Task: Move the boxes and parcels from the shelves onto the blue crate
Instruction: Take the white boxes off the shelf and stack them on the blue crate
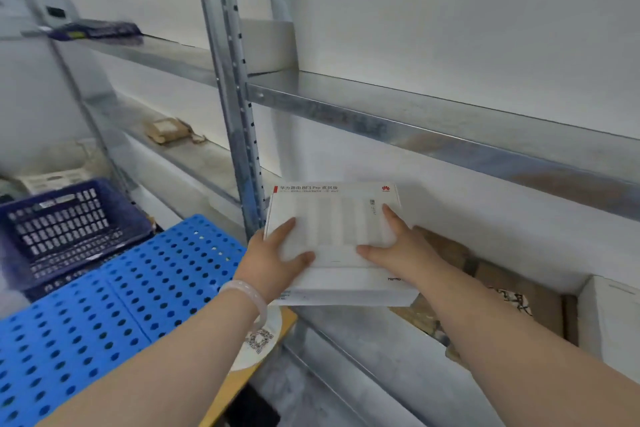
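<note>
The white box [332, 229], flat, with red print along its far edge, is over the lower shelf [363, 350]. The left hand [277, 253] and right hand [401, 250] clasp its near corners. A steel upright [239, 135] stands close at 11 o'clock and brown parcels [485, 281] lie at 4. The blue crate [104, 305] lies bare-topped at 8.
</note>
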